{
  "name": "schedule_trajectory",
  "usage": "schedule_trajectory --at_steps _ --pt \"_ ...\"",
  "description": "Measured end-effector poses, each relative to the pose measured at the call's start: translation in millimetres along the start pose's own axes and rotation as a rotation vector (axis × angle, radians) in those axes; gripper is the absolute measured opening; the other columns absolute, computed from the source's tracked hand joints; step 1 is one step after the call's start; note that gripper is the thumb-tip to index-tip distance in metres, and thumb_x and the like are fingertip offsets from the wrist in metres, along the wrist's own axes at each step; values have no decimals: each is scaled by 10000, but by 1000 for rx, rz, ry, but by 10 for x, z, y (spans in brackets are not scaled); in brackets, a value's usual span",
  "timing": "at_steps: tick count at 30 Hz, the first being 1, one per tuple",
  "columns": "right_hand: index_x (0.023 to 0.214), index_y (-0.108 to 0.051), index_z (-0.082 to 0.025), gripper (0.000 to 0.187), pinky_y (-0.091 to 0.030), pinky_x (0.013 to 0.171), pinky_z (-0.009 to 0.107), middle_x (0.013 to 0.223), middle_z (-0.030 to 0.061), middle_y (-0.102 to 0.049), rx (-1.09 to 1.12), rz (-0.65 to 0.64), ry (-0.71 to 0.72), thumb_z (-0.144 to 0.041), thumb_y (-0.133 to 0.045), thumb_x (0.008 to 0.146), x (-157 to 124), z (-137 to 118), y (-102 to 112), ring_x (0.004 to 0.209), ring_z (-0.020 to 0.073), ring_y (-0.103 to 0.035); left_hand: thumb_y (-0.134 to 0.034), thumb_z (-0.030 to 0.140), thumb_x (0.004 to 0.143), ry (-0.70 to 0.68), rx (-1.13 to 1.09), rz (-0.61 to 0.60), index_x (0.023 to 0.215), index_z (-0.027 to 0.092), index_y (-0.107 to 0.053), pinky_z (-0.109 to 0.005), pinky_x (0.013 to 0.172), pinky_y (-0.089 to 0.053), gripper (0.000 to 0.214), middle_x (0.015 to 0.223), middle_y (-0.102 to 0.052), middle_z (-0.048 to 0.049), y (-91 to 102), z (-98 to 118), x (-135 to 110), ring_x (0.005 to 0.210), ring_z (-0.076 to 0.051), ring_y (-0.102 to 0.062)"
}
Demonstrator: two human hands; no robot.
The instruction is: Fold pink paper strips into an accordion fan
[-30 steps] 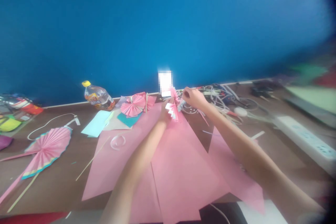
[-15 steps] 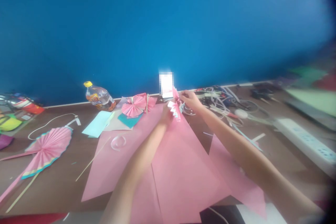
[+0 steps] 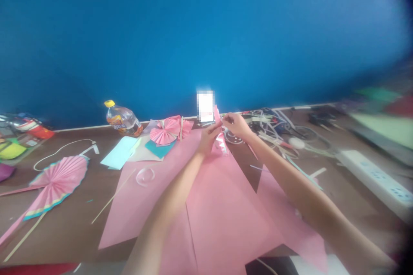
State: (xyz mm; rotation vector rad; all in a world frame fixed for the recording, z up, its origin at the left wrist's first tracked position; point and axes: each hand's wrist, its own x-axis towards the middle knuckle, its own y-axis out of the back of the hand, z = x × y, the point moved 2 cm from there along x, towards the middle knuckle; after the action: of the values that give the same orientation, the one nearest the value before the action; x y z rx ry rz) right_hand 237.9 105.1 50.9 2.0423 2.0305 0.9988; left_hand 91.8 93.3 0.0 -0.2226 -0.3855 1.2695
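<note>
Both my hands are stretched out over large pink paper sheets (image 3: 222, 206) on a brown table. My left hand (image 3: 208, 137) and my right hand (image 3: 235, 124) pinch a small pleated pink paper piece (image 3: 220, 137) between them, holding it up just above the sheets. The fingers of each hand are closed on the folded piece. Its pleats show white edges.
A pink paper rosette (image 3: 164, 131) and teal and light blue paper (image 3: 121, 151) lie behind the sheets. A plastic bottle (image 3: 122, 118) lies by the blue wall. A pink fan on a stick (image 3: 56, 182) is at left; tangled cables (image 3: 274, 126) and a power strip (image 3: 377, 176) at right.
My right hand has come down and closer to my left hand, and the pleated piece is now more folded together between them.
</note>
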Motion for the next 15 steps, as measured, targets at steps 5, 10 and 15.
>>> schedule_trajectory --at_steps 5,10,15 --pt "762 -587 -171 123 -389 630 258 723 22 -633 -26 -25 8 -281 -534 748 -11 -43 21 654 141 -527 -746 332 733 -24 -46 -7 1099 250 -726 -350 937 -452 376 1120 -697 -44 -16 -7 6 1056 -221 -629" --pt "758 -603 -156 143 -376 561 247 687 21 -623 76 -41 -96 -288 -555 729 -5 -27 5 587 123 -508 -746 339 737 -18 -42 3 1115 253 -720 -365 933 -457 389 1090 -706 -51 -20 -36 14 1027 -219 -641" --pt "728 -612 -150 156 -303 465 235 565 -7 -559 204 -50 -214 -303 -582 717 -12 21 -11 466 86 -416 -745 363 738 -27 -29 3 1152 240 -705 -376 904 -483 433 1098 -704 -55 -31 -35 0 1024 -245 -636"
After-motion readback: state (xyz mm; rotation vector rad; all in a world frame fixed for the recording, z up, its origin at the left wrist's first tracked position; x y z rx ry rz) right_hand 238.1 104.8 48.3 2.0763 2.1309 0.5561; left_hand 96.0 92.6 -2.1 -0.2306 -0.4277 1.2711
